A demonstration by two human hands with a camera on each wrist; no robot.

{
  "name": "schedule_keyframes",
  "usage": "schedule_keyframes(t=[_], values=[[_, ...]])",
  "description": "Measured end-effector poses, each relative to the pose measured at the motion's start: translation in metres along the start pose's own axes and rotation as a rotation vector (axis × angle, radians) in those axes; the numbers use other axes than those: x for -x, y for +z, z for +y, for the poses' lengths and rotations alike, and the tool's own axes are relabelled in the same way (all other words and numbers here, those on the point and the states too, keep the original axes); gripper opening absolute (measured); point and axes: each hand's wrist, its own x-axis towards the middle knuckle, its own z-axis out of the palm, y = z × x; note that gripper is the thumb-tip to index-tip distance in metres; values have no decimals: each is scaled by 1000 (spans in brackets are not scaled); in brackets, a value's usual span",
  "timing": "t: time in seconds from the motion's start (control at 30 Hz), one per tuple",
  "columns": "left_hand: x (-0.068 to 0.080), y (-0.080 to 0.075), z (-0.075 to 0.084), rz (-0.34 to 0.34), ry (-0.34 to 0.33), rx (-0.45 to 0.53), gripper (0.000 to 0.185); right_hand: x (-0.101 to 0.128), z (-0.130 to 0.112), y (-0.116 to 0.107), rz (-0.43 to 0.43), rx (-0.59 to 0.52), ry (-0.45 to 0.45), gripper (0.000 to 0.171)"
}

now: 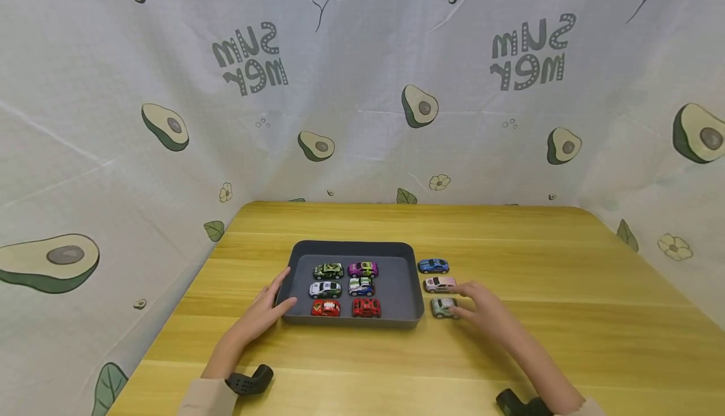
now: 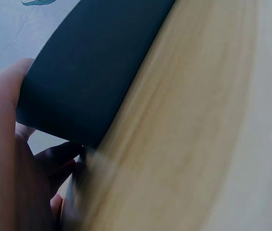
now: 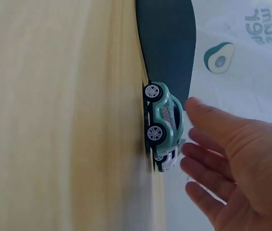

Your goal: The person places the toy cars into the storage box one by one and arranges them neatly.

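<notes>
A dark grey tray (image 1: 410,287) sits on a wooden table (image 1: 566,277) and holds six toy cars in three rows of two. The left hand (image 1: 266,309) rests against the tray's left wall, fingers relaxed and grasping nothing. Three more cars stand in a column just right of the tray: a blue car (image 1: 433,266) farthest, a pink-and-white car (image 1: 440,284) in the middle, and a pale green car (image 1: 443,307) nearest. The right hand (image 1: 481,308), fingers spread and released, is just beside the pale green car; contact cannot be told.
</notes>
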Motion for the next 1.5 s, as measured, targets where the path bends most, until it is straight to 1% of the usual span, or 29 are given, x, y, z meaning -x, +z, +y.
schedule_keyframes(t=[0.2, 0.3, 0.57, 0.7, 0.97, 1.23, 1.33, 1.5], values=[[0, 0, 0, 0, 4, 5, 69, 3, 6, 3, -49, -44, 29, 40], [0, 0, 0, 1, 6, 7, 70, 2, 8, 7, -58, -37, 24, 42], [1, 1, 0, 6, 11, 8, 69, 0, 10, 13, -27, -12, -33, 39], [1, 1, 0, 4, 7, 4, 69, 0, 10, 13, -24, -6, -31, 34], [2, 2, 0, 6, 8, 3, 69, -2, 10, 14, -22, -32, -6, 25], [3, 3, 0, 8, 5, -5, 69, 1, 9, 13, -14, -98, 27, 23], [3, 4, 0, 10, 4, -4, 69, 2, 7, 12, -24, -101, 43, 25], [3, 5, -1, 9, 3, -2, 69, -1, 6, 12, -56, -82, 20, 30]])
